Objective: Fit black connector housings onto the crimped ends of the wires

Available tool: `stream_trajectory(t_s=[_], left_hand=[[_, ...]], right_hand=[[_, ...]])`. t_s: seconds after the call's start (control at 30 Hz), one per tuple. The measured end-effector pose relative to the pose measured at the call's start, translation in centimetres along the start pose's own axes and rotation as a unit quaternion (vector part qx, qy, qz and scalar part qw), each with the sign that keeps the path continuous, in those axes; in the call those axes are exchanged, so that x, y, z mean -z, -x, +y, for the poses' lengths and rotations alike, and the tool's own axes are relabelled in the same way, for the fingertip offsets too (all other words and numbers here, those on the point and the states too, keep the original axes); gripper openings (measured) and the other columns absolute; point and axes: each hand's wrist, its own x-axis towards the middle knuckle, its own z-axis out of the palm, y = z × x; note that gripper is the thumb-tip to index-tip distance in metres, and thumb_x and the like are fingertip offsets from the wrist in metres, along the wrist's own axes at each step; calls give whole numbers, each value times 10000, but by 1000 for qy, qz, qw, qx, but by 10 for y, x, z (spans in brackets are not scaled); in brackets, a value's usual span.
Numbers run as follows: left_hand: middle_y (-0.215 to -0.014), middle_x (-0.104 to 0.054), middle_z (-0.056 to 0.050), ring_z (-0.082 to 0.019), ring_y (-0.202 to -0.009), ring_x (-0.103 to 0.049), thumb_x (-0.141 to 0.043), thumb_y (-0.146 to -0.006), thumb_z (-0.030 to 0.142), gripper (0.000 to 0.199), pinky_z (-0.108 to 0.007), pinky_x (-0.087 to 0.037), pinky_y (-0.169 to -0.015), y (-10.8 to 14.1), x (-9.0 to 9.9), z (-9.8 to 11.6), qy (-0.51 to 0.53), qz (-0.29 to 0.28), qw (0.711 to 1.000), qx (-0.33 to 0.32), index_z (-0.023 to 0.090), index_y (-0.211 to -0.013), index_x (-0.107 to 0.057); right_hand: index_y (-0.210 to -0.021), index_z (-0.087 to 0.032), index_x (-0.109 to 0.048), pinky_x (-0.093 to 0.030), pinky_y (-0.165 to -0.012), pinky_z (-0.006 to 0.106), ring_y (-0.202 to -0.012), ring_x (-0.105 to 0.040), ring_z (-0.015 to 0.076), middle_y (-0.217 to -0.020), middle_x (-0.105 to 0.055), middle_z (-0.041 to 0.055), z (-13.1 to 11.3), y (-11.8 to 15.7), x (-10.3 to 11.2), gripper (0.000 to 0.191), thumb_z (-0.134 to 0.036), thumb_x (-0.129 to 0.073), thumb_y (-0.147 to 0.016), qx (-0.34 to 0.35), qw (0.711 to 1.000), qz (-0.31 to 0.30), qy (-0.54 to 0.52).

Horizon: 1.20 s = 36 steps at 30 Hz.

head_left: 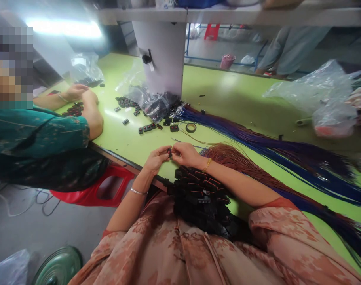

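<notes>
Between the fingertips of my left hand (157, 159) is a small black part (169, 152) with a bit of red on it. My right hand (185, 154) is closed against its other side, the fingers pinched. Below my right forearm lies a pile of black pieces (198, 186) with orange edges. To the right spreads a bundle of brown wires (236, 158), and behind it runs a bundle of blue wires (216, 123). Several small black parts (147, 128) stand in a row beyond my hands, beside a roll of black tape (190, 127).
Another person's hands (85, 95) work at the left of the green table (115, 136), near dark red pieces (73, 109). Plastic bags (161, 106) lie by a white upright panel (165, 55). A large clear bag (317, 87) sits at the right. A red stool (121, 178) is below.
</notes>
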Motion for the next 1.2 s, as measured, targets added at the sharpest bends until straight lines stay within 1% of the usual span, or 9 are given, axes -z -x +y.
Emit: stream_trajectory(t_s=[0.23,0.43,0.5,0.57,0.67,0.77,0.87,1.03,1.2], left_hand=[[-856,-708,-54,-95,-694,-608,-747,-583,79,381,-217,-479,-652,3,-7,3,18,51,999,8,129,-960,-719],[-833,-692,-52,-111,-722,-602,-725,-586,84,373,-217,-474,-626,7,-12,2,-29,73,996,-33,119,-957,-702],[-815,-675,-37,-106,-708,-592,-712,-592,89,386,-221,-479,-620,9,-11,3,-42,72,996,-31,129,-976,-699],[-802,-656,-21,-103,-702,-592,-693,-599,88,407,-233,-495,-638,9,-9,5,-49,70,996,-25,142,-1002,-696],[-802,-641,-14,-115,-744,-618,-680,-611,89,411,-256,-515,-697,9,-8,6,-48,61,997,-20,152,-1017,-693],[-811,-635,-15,-119,-757,-630,-711,-633,128,386,-260,-516,-714,8,-8,6,-35,43,998,-24,152,-1018,-691],[-825,-641,-22,-115,-743,-630,-753,-655,207,366,-256,-515,-698,6,-9,5,-21,35,999,-29,151,-1011,-688],[-793,-647,-29,-121,-721,-637,-775,-656,232,333,-244,-510,-660,5,-12,2,-6,68,997,-27,142,-962,-683],[-780,-643,-25,-118,-713,-643,-764,-667,221,300,-231,-509,-645,6,-15,2,2,69,997,-26,140,-943,-679]], right_hand=[[-769,-158,-613,-284,-596,244,-630,-493,133,-710,-632,31,2,2,-3,73,-177,-542,-767,-19,1000,-4,-22],[-789,-159,-620,-304,-607,242,-643,-500,134,-720,-637,30,9,-2,-2,114,-199,-516,-814,-26,999,-7,-33],[-829,-163,-631,-325,-630,248,-684,-521,146,-777,-653,45,19,-7,2,158,-212,-482,-848,-61,998,16,-14],[-875,-166,-643,-345,-649,263,-734,-540,170,-856,-661,74,32,-12,5,168,-224,-488,-849,-123,991,32,39],[-927,-173,-655,-372,-656,288,-800,-570,216,-952,-652,120,48,-19,5,180,-249,-522,-833,-188,975,-1,117],[-922,-173,-651,-397,-667,314,-846,-596,250,-984,-649,148,55,-22,1,197,-238,-473,-867,-192,969,-35,150],[-968,-151,-627,-417,-691,334,-858,-613,269,-1001,-651,170,51,-23,-1,208,-212,-450,-878,-199,965,-56,164],[-1081,-135,-579,-423,-755,351,-903,-609,280,-1026,-649,185,44,-21,2,249,-201,-432,-891,-192,962,-50,188],[-1003,-143,-618,-412,-766,346,-923,-599,277,-1008,-656,184,47,-20,5,228,-204,-424,-900,-169,967,-59,181]])
